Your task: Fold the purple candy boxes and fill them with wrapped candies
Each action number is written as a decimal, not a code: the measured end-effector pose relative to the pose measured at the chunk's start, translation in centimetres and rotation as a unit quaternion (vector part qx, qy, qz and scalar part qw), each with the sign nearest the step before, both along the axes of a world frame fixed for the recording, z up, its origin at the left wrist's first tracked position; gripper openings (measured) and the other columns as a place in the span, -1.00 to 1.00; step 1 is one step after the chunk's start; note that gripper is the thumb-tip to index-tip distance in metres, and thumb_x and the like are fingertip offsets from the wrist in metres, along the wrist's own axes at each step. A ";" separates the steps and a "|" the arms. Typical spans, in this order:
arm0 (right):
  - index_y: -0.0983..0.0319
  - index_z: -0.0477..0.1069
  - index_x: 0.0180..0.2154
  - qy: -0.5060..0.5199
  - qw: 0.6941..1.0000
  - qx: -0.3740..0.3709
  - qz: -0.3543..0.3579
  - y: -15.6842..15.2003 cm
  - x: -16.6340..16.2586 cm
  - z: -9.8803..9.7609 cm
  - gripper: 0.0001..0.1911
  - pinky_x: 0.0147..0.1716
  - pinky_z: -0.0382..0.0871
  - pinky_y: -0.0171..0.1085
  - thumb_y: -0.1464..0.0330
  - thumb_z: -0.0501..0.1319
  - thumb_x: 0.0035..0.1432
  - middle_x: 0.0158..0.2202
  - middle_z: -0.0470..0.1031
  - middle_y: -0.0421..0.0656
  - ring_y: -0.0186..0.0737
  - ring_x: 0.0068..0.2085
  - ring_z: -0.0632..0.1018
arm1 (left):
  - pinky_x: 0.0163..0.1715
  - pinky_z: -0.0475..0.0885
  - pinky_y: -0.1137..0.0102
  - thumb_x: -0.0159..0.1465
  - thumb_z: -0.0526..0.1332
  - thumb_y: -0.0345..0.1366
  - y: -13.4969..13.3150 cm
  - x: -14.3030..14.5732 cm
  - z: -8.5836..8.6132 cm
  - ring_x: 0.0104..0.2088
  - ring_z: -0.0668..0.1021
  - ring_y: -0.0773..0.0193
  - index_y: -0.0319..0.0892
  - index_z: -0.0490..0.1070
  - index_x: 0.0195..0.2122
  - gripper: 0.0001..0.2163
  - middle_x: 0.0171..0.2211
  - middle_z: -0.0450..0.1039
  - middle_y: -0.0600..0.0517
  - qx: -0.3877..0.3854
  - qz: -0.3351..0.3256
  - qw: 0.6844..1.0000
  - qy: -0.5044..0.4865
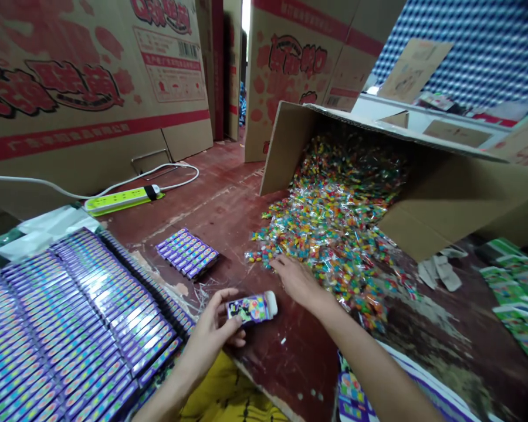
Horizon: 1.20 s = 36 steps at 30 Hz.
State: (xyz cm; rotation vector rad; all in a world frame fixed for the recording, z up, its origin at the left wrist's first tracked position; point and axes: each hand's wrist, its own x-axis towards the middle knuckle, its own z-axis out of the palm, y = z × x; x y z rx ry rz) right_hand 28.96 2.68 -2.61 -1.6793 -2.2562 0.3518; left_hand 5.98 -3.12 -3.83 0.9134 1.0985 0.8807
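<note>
My left hand (217,325) is closed around a small purple candy box (249,309) with colourful printing. The white end flap of this box stands open on the right. My right hand (297,282) reaches to the near left edge of a heap of clear candy packets (334,223) filled with multicoloured sweets. Its fingers are stretched out and touch the packets there; the fingertips are partly hidden. Behind my left hand lies a small block of purple boxes (187,253). Many more stacked purple boxes (92,322) stand in rows at the left.
The packets spill from a tipped cardboard carton (449,193). Large printed cartons (92,76) stand behind. A yellow-green power strip (122,200) with a white cable lies at the back left. Flat purple card (354,390) is near my right forearm; green packs (517,293) lie far right.
</note>
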 end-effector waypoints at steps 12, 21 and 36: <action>0.18 0.39 -0.42 0.127 0.987 0.046 -0.082 -1.0 3.3 1.5 -0.87 -0.22 0.35 -0.25 0.37 0.18 0.20 -0.12 0.45 -0.09 -0.13 -0.17 0.50 | -0.29 0.51 0.35 0.25 0.20 -0.24 0.7 -1.1 -1.1 -0.19 0.55 0.12 -0.13 0.32 0.02 -0.68 -0.11 0.49 -0.03 0.108 -0.109 0.985 0.076; 0.21 0.35 -0.42 0.340 0.931 -0.023 -0.130 -4.1 2.8 5.4 -0.74 -0.51 0.34 -0.36 0.19 0.21 0.23 -0.55 0.41 -0.25 -0.29 -0.51 0.45 | -0.22 0.36 0.39 0.31 0.12 -0.32 -0.3 1.7 1.0 -0.29 0.54 0.18 -0.08 0.37 0.01 -0.76 -0.25 0.55 0.07 0.214 -0.166 0.935 0.229; 0.22 0.44 -0.40 0.554 0.813 0.020 -0.177 -6.7 -0.9 3.4 -0.84 -0.13 0.33 -0.26 0.30 0.28 0.20 -0.02 0.42 -0.11 -0.13 -0.06 0.49 | -0.12 0.40 0.37 0.30 0.17 -0.37 -1.0 4.6 0.9 -0.19 0.52 0.17 -0.15 0.36 -0.09 -0.84 -0.15 0.52 -0.03 0.171 -0.142 0.973 0.060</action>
